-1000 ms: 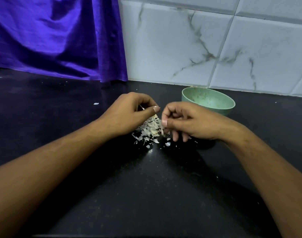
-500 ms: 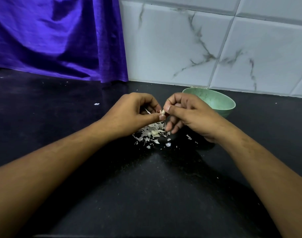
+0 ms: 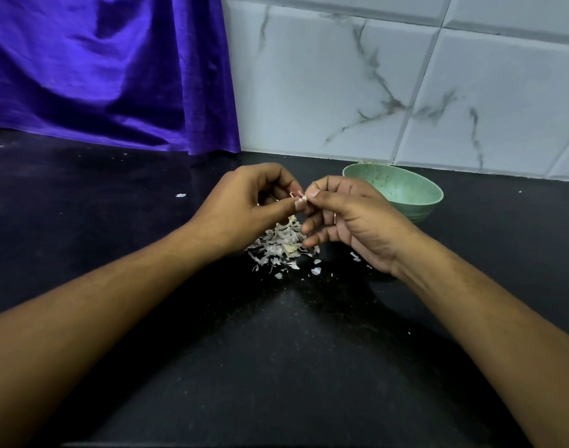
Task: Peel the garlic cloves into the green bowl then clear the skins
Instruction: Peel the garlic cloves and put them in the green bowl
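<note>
My left hand [image 3: 244, 205] and my right hand [image 3: 347, 215] meet fingertip to fingertip above the black counter. Between their thumbs and forefingers they pinch a small pale garlic clove [image 3: 301, 198], mostly hidden by the fingers. Below the hands lies a heap of papery garlic skins [image 3: 281, 245], with a few flakes scattered around it. The green bowl [image 3: 406, 192] stands behind my right hand near the wall; its inside shows no cloves from this angle.
A purple cloth [image 3: 108, 72] hangs at the back left down to the black counter [image 3: 276, 350]. White marble-look tiles [image 3: 389, 85] form the back wall. A stray skin flake [image 3: 180, 195] lies left of the hands.
My right hand rose from the skin heap to meet my left hand. Both hands now pinch the clove a little higher above the pile.
</note>
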`<state>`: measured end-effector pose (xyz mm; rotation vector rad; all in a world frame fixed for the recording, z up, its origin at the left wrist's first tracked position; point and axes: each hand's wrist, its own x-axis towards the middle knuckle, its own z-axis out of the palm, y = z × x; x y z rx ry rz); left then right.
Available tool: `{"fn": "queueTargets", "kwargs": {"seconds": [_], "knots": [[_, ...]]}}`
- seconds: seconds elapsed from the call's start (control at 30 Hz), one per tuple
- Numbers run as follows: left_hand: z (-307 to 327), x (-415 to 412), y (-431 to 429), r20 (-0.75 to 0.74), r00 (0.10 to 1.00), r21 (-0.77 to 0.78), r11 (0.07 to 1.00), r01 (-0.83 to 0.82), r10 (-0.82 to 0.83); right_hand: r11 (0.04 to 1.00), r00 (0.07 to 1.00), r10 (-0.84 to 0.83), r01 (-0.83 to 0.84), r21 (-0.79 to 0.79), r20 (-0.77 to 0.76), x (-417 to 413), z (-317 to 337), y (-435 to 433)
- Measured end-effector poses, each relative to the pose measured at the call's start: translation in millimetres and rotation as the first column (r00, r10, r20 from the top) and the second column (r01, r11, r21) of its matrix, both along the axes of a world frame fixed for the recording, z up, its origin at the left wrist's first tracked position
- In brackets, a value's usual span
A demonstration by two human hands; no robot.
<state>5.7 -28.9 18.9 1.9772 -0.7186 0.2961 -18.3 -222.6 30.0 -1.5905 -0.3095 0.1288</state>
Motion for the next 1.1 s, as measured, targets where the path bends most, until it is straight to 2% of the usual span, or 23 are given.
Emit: {"fn": "queueTargets", "kwargs": {"seconds": [0.2,0.4,0.57,0.73,0.9,1.1], "knots": [[-0.6,1.1,0.0,-0.1,0.995,-0.051,0.999,0.019,-0.024,1.0,1.0,-0.012,0.012,0.027,-0.004,0.3,0.1,-1.0],[3.3,-1.7,-1.0,-0.317,0.936,-0.222,0.972,0.081,-0.151,0.997,0.988,-0.073,0.078,-0.028,0.134,2.0,1.2,-5.3],[5.3,-1.3,0.9,-0.389,0.899,-0.254,0.962,0.103,-0.199,0.993,0.983,-0.065,0.08,-0.081,0.174,1.3,0.8,-5.9],[9.8,-3.8,1.6,-0.421,0.874,-0.283,0.95,0.128,-0.243,1.0,0.998,-0.028,0.028,0.011,0.049,2.5,2.8,-8.3],[14.1,-7.8,2.7,-0.469,0.822,-0.311,0.932,0.189,-0.323,0.989,0.989,0.116,-0.106,0.104,-0.094,1.1,8.1,-12.1],[18.4,-14.9,-0.2,-0.554,0.699,-0.408,0.879,0.246,-0.452,0.95,0.95,0.294,-0.279,0.138,-0.108,-0.1,10.6,-12.5]]}}
